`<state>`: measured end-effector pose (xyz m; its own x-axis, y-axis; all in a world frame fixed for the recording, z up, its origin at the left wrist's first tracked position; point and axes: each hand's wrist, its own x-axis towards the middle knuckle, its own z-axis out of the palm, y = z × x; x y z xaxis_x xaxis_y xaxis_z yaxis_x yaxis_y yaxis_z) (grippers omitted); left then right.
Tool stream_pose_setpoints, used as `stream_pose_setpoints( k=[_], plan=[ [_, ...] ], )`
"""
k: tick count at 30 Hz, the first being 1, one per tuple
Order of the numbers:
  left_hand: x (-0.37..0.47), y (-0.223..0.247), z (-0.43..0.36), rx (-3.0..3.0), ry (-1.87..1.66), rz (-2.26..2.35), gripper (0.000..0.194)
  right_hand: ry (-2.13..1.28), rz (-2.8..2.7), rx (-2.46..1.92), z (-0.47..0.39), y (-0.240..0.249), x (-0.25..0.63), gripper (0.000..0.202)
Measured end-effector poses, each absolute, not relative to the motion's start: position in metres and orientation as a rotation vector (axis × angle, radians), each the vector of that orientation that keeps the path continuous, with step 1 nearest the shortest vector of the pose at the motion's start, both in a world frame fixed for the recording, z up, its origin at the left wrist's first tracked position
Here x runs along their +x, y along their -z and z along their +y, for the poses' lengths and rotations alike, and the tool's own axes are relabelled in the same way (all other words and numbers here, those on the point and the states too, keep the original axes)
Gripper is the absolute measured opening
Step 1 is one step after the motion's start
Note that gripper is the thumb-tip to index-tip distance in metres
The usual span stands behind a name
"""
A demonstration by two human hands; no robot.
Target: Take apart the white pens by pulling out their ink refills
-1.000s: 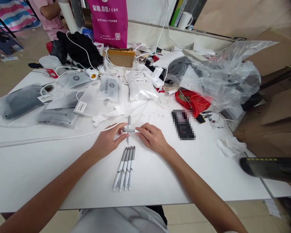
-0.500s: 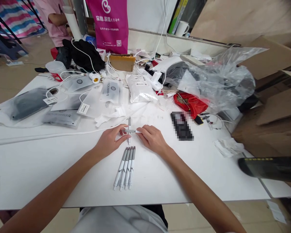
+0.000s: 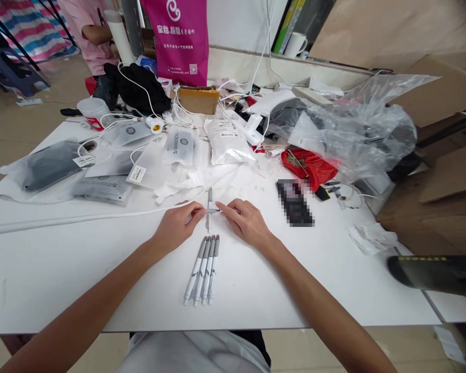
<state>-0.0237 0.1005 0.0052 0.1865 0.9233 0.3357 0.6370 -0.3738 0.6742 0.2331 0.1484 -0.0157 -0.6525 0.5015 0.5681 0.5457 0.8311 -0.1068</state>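
My left hand (image 3: 180, 224) is closed, with thumb and fingers pinching a pen (image 3: 213, 211) held crosswise. That pen's grey end points right, towards my right hand (image 3: 248, 221). My right hand has its index finger and thumb apart close to the pen's tip; its other fingers are curled and partly hidden. Beneath the held pen, another grey and white pen (image 3: 209, 224) lies lengthwise on the white table (image 3: 264, 290). Nearer to me several grey and white pens (image 3: 202, 269) lie side by side, grey ends pointing away.
Packed plastic pouches (image 3: 101, 187) and a white cord (image 3: 81, 218) lie to the left. A white parcel (image 3: 227, 142) is ahead. On the right are a pixelated dark object (image 3: 295, 203), a red bag (image 3: 316, 168), crumpled tissue (image 3: 373, 237) and a dark cylinder (image 3: 431, 272). A person (image 3: 91, 33) is at back left.
My right hand has loosened from the pen's white end, its index finger now stretched out. My left hand has closed more tightly round the pen, whose grey end now points right. The view has shifted slightly.
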Motion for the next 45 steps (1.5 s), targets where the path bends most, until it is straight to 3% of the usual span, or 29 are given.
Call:
stream_pose_setpoints(
  k=[3,12,16,25,45],
  plan=[
    [-0.023,-0.005,0.1,2.093,-1.031,1.483,0.019,0.121,-2.441,-0.785,0.149,0.016,0.234,0.038],
    [-0.024,0.001,0.101,2.092,-1.118,1.462,0.021,0.086,-2.384,-0.894,0.148,0.013,0.232,0.015],
    [-0.025,0.008,0.104,2.204,-1.199,1.317,0.03,0.135,-2.372,-0.924,0.149,0.014,0.232,0.02],
    [-0.032,0.003,0.109,2.195,-1.325,1.436,0.025,0.096,-2.203,-1.065,0.154,0.009,0.241,0.016],
    [-0.03,0.004,0.107,2.194,-1.25,1.369,0.026,0.122,-2.274,-0.948,0.152,0.011,0.239,0.017]
  ],
)
